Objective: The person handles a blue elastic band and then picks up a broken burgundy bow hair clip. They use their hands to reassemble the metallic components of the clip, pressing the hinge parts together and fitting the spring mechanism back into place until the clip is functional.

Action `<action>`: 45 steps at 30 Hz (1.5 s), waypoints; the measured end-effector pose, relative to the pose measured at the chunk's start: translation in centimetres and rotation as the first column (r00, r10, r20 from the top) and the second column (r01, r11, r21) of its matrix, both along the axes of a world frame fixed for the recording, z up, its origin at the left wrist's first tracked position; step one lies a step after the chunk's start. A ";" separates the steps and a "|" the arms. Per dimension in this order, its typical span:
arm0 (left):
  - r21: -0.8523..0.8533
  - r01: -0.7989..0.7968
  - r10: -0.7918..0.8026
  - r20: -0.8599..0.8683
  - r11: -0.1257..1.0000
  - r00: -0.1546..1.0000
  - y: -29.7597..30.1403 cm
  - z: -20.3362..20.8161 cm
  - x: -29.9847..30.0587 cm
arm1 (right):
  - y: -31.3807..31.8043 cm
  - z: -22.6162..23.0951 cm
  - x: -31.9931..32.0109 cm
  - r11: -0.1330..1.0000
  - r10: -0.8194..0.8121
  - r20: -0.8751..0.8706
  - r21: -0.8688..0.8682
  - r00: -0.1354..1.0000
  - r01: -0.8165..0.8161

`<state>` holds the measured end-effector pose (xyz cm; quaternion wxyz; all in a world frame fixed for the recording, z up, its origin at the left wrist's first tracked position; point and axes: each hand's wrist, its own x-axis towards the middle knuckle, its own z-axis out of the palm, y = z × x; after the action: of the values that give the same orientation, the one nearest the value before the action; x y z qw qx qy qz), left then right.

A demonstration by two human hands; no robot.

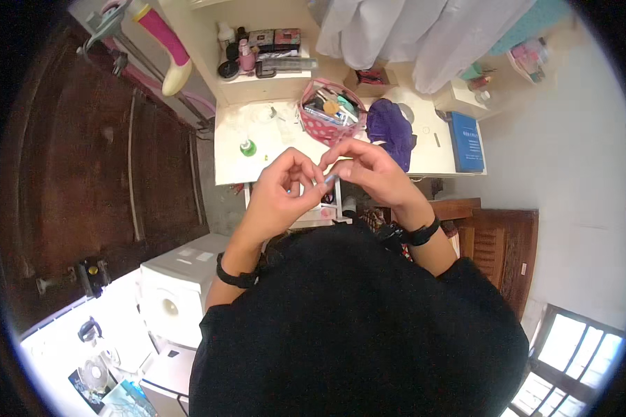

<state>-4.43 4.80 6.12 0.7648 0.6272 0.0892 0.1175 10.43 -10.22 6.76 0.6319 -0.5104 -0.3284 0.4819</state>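
My left hand (278, 198) and my right hand (377, 176) meet fingertip to fingertip above the front edge of the white desk (257, 167). Between them is a small, narrow blue thing (330, 178), too small to name. The left thumb and fingers pinch it, and the fingers of the right hand are closed at its other end. Fingers cover most of it. Behind the hands stands a pink polka-dot pouch (313, 130), full of pens and small tools. A small bottle with green liquid (248, 148) is on the desk to the left.
Purple cloth (391, 133) lies right of the pouch, and a blue book (467, 142) is at the desk's right end. An open drawer (313, 217) juts out below my hands. Bottles and boxes fill a shelf (257, 85) at the back left. White cloth (389, 35) hangs overhead.
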 end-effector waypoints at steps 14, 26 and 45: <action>-0.119 -0.049 0.082 0.287 0.992 0.954 -0.4 0.5 -3.8 | -0.8 2.1 -3.0 0.994 0.031 0.073 -0.104 0.997 -0.024; 0.344 -0.060 0.042 0.060 0.937 0.997 0.5 2.6 -5.2 | -1.8 2.4 -2.4 1.000 0.022 0.092 -0.021 0.996 -0.020; 0.588 -0.199 0.171 0.103 0.784 0.980 1.6 4.3 -5.7 | -5.7 2.9 -0.4 0.947 -0.263 0.043 0.204 0.964 0.249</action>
<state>-10.15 6.37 10.37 0.5159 0.8207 0.0921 0.2275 10.07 -15.87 9.68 0.7247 -0.5001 -0.3274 0.3428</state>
